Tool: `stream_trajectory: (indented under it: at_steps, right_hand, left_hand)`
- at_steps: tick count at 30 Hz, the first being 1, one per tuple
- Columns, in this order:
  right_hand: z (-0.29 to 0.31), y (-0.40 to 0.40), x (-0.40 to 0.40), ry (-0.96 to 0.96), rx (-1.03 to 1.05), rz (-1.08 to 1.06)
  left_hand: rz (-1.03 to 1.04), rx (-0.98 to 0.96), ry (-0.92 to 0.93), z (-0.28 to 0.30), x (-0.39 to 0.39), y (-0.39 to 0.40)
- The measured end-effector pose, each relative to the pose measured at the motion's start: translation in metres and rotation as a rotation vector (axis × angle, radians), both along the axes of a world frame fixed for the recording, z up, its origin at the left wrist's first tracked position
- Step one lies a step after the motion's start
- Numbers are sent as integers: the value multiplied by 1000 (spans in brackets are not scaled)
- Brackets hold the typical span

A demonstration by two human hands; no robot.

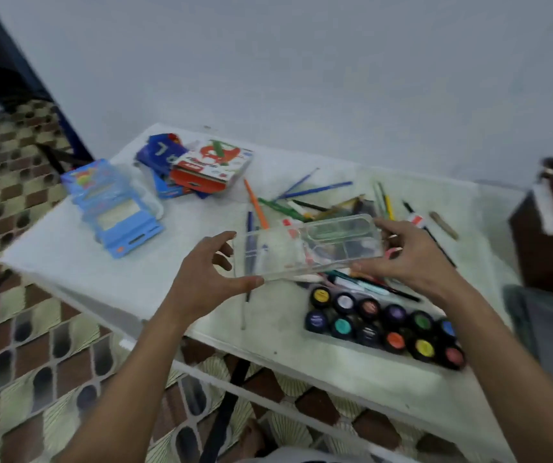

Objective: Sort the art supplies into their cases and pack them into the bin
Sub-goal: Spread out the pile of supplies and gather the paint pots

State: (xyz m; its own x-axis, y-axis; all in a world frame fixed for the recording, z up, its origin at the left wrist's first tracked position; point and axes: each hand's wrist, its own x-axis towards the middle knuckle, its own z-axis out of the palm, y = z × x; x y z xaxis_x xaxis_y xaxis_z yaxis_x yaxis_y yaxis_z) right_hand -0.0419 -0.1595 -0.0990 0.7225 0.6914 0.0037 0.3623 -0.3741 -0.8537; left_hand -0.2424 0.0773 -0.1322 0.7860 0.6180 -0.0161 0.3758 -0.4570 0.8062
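Two bare hands hold one clear plastic case above the white table; nearest the camera, at about five o'clock on the tabletop, a clear tray holds two rows of small paint pots with coloured lids; just beyond it, the left hand grips the case's left end, thumb along the near edge and fingers curled behind the far edge; the right hand grips the right end the same way, thumb on the near edge, fingers round the far corner; the case is tilted, its right end higher, and moulded compartments show through it; under and behind the case, around the table's centre, a scatter of loose brushes and pencils lies crossed over each other, running out towards three o'clock; at nine o'clock a blue plastic box sits near the table's left edge; farther, at eleven o'clock, a heap of cardboard packs, with a red and white pack lying on blue ones; the picture is blurred, so print on the packs cannot be read.
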Motion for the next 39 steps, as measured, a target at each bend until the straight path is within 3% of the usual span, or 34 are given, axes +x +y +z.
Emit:
stream_trajectory:
  at_steps: [6, 11, 31, 35, 39]
  right_hand:
    - [-27, -116, -26, -24, -9, -302]
    - [-53, -150, -51, 0, -38, -396]
    - [-59, -154, -55, 67, -199, -371]
    - [-61, -155, -56, 153, -121, -390]
    - [-65, -152, -60, 142, -36, -467]
  left_hand:
    - [-307, -33, 41, -8, 39, -54]
    - [-420, 33, 88, -17, 42, -71]
    - [-389, 102, 224, -24, 37, -71]
    - [-387, 79, 245, -26, 36, -69]
    - [-365, -39, 151, -29, 26, -74]
